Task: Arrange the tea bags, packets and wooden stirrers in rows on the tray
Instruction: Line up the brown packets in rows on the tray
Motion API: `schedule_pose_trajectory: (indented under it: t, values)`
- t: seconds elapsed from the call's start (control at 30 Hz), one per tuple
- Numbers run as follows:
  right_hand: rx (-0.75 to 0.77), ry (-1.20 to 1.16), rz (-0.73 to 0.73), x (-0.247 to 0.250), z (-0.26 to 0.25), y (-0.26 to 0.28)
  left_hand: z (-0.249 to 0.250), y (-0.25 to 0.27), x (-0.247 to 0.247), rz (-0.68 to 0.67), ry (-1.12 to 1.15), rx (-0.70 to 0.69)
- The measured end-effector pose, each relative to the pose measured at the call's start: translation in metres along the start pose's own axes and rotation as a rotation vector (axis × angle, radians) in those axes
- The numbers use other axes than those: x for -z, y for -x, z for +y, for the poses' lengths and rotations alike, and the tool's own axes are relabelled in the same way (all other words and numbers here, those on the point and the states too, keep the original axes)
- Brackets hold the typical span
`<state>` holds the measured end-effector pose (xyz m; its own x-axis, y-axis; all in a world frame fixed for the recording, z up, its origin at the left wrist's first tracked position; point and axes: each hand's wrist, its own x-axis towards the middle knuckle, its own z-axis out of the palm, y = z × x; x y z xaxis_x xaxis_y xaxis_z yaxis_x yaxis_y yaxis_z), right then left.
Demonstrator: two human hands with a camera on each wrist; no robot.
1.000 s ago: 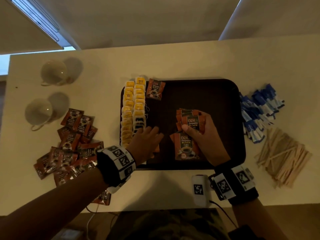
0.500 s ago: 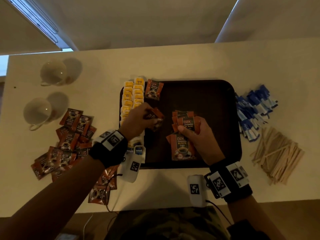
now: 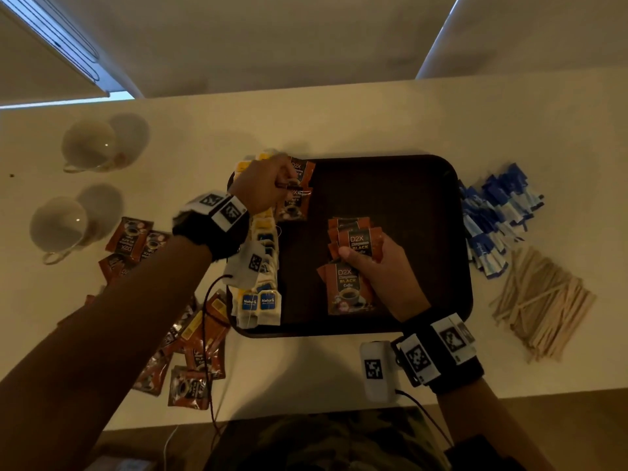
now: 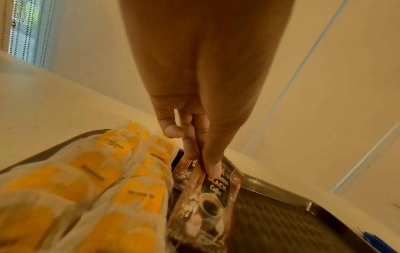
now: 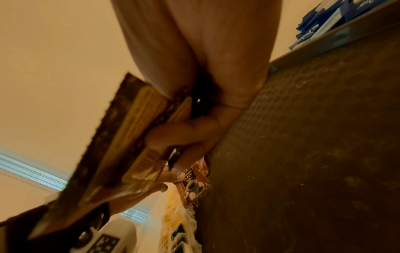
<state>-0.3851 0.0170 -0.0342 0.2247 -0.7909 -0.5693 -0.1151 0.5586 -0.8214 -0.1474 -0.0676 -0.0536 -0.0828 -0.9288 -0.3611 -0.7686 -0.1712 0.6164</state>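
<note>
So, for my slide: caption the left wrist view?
Left hand pinching a coffee packet beside yellow tea bags.

Two white cups [image 3: 89,144] [image 3: 56,226] lie on the pale table [image 3: 373,117], left of center.

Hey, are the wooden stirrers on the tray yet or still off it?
Off it. The wooden stirrers lie in a loose pile on the table, right of the tray, below the blue packets.

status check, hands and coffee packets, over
Left hand pinches one coffee packet beside the tea bags. Right hand grips a packet stack over the tray. Nothing blocking.
</note>
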Motion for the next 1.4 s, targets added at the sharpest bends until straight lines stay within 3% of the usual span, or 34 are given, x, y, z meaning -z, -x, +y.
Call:
schedule_pose_trajectory:
  t: [0.33,0.77,1.0,1.17,1.27,1.4]
  values:
    - [-0.058,0.024,0.030,0.003,0.006,-0.011,0.014,-0.035,0.002,-0.030,-0.421,0.101]
    - [-0.048,0.030,0.043,0.003,0.007,-0.014,0.011,-0.042,-0.001,0.140,-0.213,0.185]
    - [-0.025,0.053,0.045,0.001,0.004,-0.016,0.016,-0.033,-0.006,0.199,-0.231,0.183]
    - [-0.022,0.019,0.043,-0.001,0.002,-0.015,0.013,-0.027,-0.011,0.253,-0.362,0.171]
    - [-0.016,-0.001,0.034,-0.002,0.001,-0.014,0.016,-0.021,-0.010,0.314,-0.291,0.168]
    - [0.001,-0.040,0.053,-0.005,-0.001,-0.013,0.037,0.007,-0.010,0.420,0.120,-0.013]
